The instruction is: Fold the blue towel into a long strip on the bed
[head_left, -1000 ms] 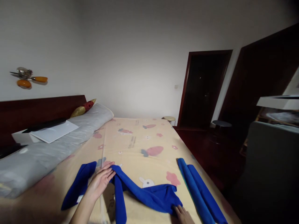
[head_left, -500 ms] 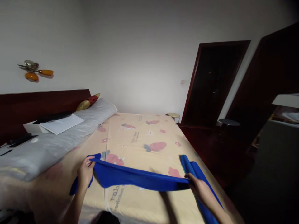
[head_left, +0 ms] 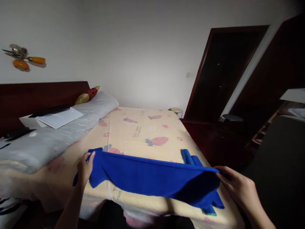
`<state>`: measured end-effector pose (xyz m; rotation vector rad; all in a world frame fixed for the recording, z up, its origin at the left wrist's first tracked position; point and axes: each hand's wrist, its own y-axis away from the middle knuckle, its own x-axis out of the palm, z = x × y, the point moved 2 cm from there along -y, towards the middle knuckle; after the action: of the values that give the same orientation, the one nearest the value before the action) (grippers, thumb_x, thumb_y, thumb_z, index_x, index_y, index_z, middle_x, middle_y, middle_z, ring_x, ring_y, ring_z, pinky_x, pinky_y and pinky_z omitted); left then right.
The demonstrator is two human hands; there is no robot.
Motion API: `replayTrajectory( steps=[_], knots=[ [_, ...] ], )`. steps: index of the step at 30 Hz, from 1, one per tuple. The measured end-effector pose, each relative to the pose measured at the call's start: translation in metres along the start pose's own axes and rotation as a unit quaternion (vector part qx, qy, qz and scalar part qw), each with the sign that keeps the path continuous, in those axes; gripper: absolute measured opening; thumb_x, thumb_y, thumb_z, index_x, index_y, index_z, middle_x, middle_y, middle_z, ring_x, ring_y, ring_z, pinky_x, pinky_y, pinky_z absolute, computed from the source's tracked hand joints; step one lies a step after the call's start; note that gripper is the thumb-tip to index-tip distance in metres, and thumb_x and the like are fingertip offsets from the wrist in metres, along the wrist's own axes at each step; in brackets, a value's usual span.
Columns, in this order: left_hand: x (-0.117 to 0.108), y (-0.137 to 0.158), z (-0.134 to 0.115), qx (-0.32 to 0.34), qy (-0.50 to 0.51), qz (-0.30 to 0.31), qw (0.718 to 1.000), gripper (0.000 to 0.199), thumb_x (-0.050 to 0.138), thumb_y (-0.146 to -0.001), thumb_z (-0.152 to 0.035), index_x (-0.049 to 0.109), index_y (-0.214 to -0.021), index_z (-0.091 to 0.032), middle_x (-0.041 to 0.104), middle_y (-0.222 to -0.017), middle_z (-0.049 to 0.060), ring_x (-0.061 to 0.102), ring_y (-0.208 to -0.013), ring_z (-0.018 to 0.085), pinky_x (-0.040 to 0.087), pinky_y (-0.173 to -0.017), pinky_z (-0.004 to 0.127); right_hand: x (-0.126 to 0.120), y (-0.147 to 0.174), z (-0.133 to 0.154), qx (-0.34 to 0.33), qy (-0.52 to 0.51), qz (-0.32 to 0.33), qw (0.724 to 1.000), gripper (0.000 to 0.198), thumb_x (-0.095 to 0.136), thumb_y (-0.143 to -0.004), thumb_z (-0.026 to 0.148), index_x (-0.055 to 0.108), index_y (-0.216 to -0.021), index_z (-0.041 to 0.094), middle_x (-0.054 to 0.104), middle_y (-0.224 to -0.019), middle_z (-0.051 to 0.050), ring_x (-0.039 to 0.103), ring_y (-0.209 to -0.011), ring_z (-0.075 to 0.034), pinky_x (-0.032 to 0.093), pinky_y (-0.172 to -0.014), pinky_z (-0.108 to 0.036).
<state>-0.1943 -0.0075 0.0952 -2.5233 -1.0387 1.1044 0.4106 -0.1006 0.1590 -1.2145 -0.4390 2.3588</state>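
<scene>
Pinched at both ends: left hand (head_left: 85,168) closed on the near-left corner of the blue towel (head_left: 152,176), right hand (head_left: 235,186) closed on the far-right corner, thumb on top. Stretched taut between the two, lifted just off the bed (head_left: 143,133), top edge straight, lower part sagging toward the right. Spread much wider than half a second ago, when only a narrow drooping band showed; a second back, bunched flat on the sheet under both palms. Right hand moved out well past the bed's edge since then; left hand little shifted.

Behind the right end, a second blue cloth (head_left: 190,158) folded on the sheet, partly hidden by the raised towel; a green edge (head_left: 209,212) peeking out below, possibly part of that folded piece, hard to tell in the dim light. Beyond, the cartoon-print sheet with carrots and rabbits. Along the left, a long grey bolster (head_left: 59,135) with white papers (head_left: 59,117) on top, a gold-and-red cushion (head_left: 87,95) against the dark headboard (head_left: 35,95). Far right, a dark doorway (head_left: 224,73) and a small round stool (head_left: 176,110).
</scene>
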Motion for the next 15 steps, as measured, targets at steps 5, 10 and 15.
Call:
replayTrajectory(
  steps=[5, 10, 15],
  knots=[
    [-0.008, -0.011, 0.008, 0.052, 0.059, 0.223, 0.972, 0.033, 0.059, -0.068, -0.057, 0.063, -0.069, -0.024, 0.071, -0.069, -0.001, 0.068, -0.075, 0.021, 0.052, -0.068, 0.025, -0.020, 0.002, -0.017, 0.122, -0.020, 0.008, 0.992, 0.048, 0.061, -0.059, 0.064, 0.072, -0.079, 0.022, 0.075, -0.073, -0.004, 0.067, -0.064, -0.020, 0.051, -0.056, -0.025],
    [-0.009, -0.018, 0.025, 0.112, 0.082, 0.242, 0.960, 0.032, 0.058, -0.068, -0.053, 0.068, -0.079, -0.024, 0.078, -0.080, 0.001, 0.072, -0.082, 0.022, 0.056, -0.073, 0.027, -0.022, 0.000, -0.025, 0.134, -0.052, 0.016, 0.989, 0.052, 0.062, -0.056, 0.064, 0.073, -0.084, 0.022, 0.077, -0.086, -0.005, 0.070, -0.082, -0.026, 0.055, -0.066, -0.027],
    [-0.010, -0.018, 0.027, 0.052, 0.051, 0.095, 0.993, 0.030, 0.062, -0.065, -0.052, 0.068, -0.075, -0.025, 0.078, -0.081, 0.002, 0.072, -0.084, 0.023, 0.056, -0.074, 0.028, -0.016, 0.000, -0.022, 0.120, -0.017, 0.011, 0.993, 0.052, 0.056, -0.062, 0.066, 0.070, -0.089, 0.024, 0.076, -0.087, -0.004, 0.070, -0.081, -0.024, 0.053, -0.068, -0.028]
  ],
)
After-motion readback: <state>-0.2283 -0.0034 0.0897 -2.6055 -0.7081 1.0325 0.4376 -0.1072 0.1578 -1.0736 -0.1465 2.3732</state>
